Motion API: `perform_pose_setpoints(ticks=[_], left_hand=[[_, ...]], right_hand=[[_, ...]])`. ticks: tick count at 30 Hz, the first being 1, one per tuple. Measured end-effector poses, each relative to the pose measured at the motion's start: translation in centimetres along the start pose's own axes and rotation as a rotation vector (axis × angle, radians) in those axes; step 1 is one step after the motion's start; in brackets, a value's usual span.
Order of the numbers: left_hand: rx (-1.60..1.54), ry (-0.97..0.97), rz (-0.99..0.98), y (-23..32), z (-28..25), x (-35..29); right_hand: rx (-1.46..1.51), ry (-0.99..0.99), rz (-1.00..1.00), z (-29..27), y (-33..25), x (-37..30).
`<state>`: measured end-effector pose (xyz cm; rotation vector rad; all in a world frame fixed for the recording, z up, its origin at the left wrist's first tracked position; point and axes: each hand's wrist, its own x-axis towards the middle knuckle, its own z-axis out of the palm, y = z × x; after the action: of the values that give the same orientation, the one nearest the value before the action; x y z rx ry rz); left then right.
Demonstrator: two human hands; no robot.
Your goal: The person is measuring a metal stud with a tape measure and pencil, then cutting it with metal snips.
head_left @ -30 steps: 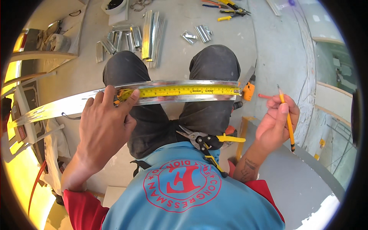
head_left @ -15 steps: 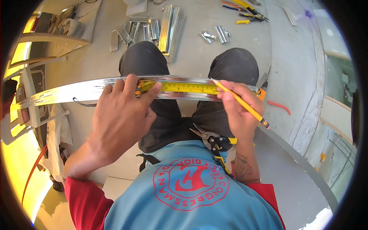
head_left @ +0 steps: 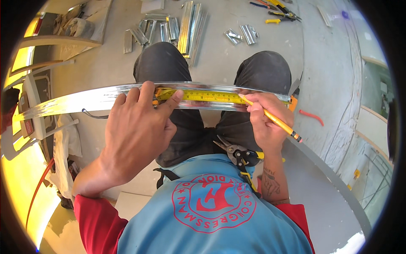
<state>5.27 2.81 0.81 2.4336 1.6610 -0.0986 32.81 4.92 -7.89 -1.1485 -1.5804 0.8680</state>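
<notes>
A long shiny metal channel (head_left: 93,95) lies across my thighs, with a yellow measuring tape (head_left: 207,97) stretched along its inside. My left hand (head_left: 137,125) grips the channel, fingers over its far edge and thumb pressing on the tape. Beside that thumb, an orange and black part is half hidden. In my right hand (head_left: 269,122) is a yellow pencil (head_left: 282,123), pinched with its tip at the tape over my right thigh. That hand also rests against the channel. Yellow-and-black tin snips (head_left: 240,157) hang at my waist, jaws pointing up and left.
Several cut metal pieces (head_left: 148,31) and longer strips (head_left: 186,29) lie on the floor beyond my knees. Short offcuts (head_left: 248,34) and pliers (head_left: 282,17) are farther right. A red curved strip (head_left: 311,117) lies right of the channel's end. White furniture (head_left: 37,106) stands left.
The pencil tip has moved from the channel's far edge down onto the tape. My left hand keeps its hold on the channel. The whole view has shifted slightly.
</notes>
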Motion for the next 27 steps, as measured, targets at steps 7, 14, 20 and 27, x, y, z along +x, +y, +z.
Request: perform_pose_setpoints(ticks=[7,14,20,27], left_hand=[[0.004,-0.025,-0.028,0.33,-0.26,-0.05],[0.010,-0.035,-0.035,0.39,-0.28,0.00],[0.013,-0.032,-0.029,0.37,-0.29,-0.03],[0.014,-0.035,-0.034,0.40,-0.22,-0.07]], right_hand=[[-0.119,-0.041,-0.076,-0.05,-0.73,0.50],[-0.132,-0.029,-0.075,0.13,-0.68,0.43],[-0.146,-0.050,-0.100,0.04,-0.71,0.51],[-0.128,-0.041,-0.110,0.09,-0.66,0.51]])
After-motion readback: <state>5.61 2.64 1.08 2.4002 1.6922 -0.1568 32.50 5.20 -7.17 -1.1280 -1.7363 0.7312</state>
